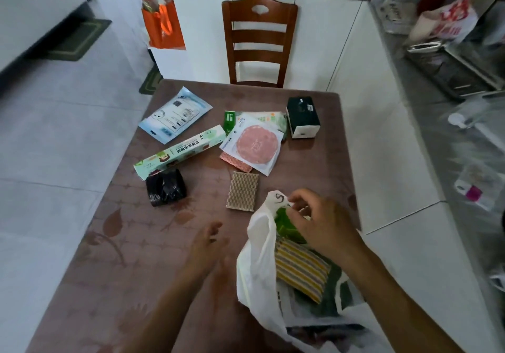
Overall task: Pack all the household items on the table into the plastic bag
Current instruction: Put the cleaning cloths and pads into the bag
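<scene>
On the table point(114, 243), the plastic bag point(259, 265) lies nearest, right; a long box point(180, 151) and sponge point(242, 191) lie behind it.

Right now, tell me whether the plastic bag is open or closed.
Open: the right hand holds up the plastic bag rim, and the striped cloth shows inside.

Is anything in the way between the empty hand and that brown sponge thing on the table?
Nothing visible is. The left hand hovers open over bare table, and the brown sponge lies just beyond it with clear tabletop between. The plastic bag, held by the right hand, sits off to the side.
</scene>
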`<state>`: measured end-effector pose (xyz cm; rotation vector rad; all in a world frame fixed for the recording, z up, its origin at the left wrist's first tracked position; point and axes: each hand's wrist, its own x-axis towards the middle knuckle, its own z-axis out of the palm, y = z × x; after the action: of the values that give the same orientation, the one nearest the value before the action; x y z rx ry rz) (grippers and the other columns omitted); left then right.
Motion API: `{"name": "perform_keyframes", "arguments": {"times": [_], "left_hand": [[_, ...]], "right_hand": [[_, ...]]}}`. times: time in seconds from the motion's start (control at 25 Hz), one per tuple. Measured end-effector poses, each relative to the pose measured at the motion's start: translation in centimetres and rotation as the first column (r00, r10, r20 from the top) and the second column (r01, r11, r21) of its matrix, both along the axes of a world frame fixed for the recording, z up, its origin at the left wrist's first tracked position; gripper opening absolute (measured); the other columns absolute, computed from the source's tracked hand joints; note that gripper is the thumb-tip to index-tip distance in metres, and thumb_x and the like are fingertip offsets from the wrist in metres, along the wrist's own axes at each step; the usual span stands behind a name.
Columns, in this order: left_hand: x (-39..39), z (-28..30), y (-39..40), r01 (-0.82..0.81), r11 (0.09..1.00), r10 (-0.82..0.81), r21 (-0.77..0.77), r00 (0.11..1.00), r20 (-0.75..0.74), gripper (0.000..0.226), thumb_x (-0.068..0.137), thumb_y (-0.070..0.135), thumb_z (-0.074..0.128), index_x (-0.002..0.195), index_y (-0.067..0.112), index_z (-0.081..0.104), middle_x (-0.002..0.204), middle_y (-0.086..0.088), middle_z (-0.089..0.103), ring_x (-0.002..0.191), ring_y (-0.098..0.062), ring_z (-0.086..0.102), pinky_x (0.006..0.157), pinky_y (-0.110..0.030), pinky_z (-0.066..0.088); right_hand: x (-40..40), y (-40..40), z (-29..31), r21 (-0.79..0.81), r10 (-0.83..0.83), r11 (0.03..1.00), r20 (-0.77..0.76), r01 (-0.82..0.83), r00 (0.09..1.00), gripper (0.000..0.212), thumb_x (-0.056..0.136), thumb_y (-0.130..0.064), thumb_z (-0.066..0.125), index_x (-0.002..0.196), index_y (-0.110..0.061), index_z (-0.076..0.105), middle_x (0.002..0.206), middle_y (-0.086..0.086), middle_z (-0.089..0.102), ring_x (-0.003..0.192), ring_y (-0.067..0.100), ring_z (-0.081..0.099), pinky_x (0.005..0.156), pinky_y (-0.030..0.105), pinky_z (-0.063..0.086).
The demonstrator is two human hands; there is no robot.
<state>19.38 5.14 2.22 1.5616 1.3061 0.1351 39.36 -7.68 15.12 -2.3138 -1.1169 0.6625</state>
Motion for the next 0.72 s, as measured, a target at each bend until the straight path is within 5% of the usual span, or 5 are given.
{"name": "perform_keyframes", "arguments": {"times": [0.12, 0.24, 0.32, 0.6, 0.72], "left_hand": [[2.4, -4.2, 4.6, 0.396, 0.915, -0.326, 0.077, 0.838, -0.437, 0.078, 0.078, 0.028, 0.074, 0.145, 0.018, 0.035, 0.152, -0.014, 0.035, 0.132, -0.031, 0.041, 0.102, -0.039, 0.041], [5.1, -5.7, 7.4, 0.393, 0.919, -0.320, -0.036, 0.690, -0.650, 0.127, 0.059, 0.049, 0.085, 0.152, 0.039, -0.001, 0.160, -0.018, -0.019, 0.145, -0.050, -0.005, 0.110, -0.065, 0.022], [6.4, -6.4, 8.5, 0.344, 0.935, -0.313, -0.089, 0.681, -0.662, 0.141, 0.052, 0.047, 0.090, 0.149, 0.045, -0.012, 0.154, -0.021, -0.035, 0.140, -0.057, -0.017, 0.108, -0.072, 0.020], [6.5, -7.0, 9.3, 0.371, 0.927, -0.318, -0.060, 0.688, -0.652, 0.147, 0.048, 0.050, 0.091, 0.150, 0.040, -0.014, 0.154, -0.027, -0.029, 0.137, -0.064, -0.010, 0.104, -0.071, 0.029], [6.5, -7.9, 9.5, 0.384, 0.922, -0.323, -0.057, 0.677, -0.662, 0.149, 0.045, 0.052, 0.091, 0.149, 0.041, -0.015, 0.154, -0.027, -0.028, 0.137, -0.065, -0.008, 0.103, -0.072, 0.031]], "right_hand": [[2.0, 4.0, -1.9, -0.007, 0.037, 0.999, 0.026, -0.037, 0.999, 0.014, 0.093, -0.037, 0.057, 0.104, -0.029, 0.060, 0.098, -0.011, 0.066, 0.088, 0.009, 0.063, 0.074, 0.025, 0.053], [5.1, 7.3, -4.6, -0.003, 0.028, 1.000, -0.009, -0.028, 1.000, 0.011, 0.089, -0.037, 0.060, 0.097, -0.030, 0.062, 0.088, -0.015, 0.063, 0.081, 0.006, 0.062, 0.068, 0.025, 0.052], [7.9, 10.1, -7.2, -0.037, -0.021, 0.999, -0.070, 0.019, 0.997, 0.013, 0.084, -0.036, 0.064, 0.095, -0.029, 0.064, 0.089, -0.012, 0.066, 0.080, 0.007, 0.062, 0.068, 0.028, 0.051], [13.7, 21.2, -18.0, -0.227, -0.381, 0.919, -0.293, 0.323, 0.877, 0.047, 0.072, -0.025, 0.074, 0.115, -0.012, 0.061, 0.107, 0.005, 0.064, 0.099, 0.025, 0.064, 0.070, 0.030, 0.046], [14.2, 23.8, -21.0, -0.205, -0.588, 0.805, -0.392, 0.556, 0.707, 0.070, 0.057, -0.030, 0.081, 0.119, -0.008, 0.059, 0.115, 0.009, 0.067, 0.103, 0.027, 0.065, 0.079, 0.035, 0.056]]}}
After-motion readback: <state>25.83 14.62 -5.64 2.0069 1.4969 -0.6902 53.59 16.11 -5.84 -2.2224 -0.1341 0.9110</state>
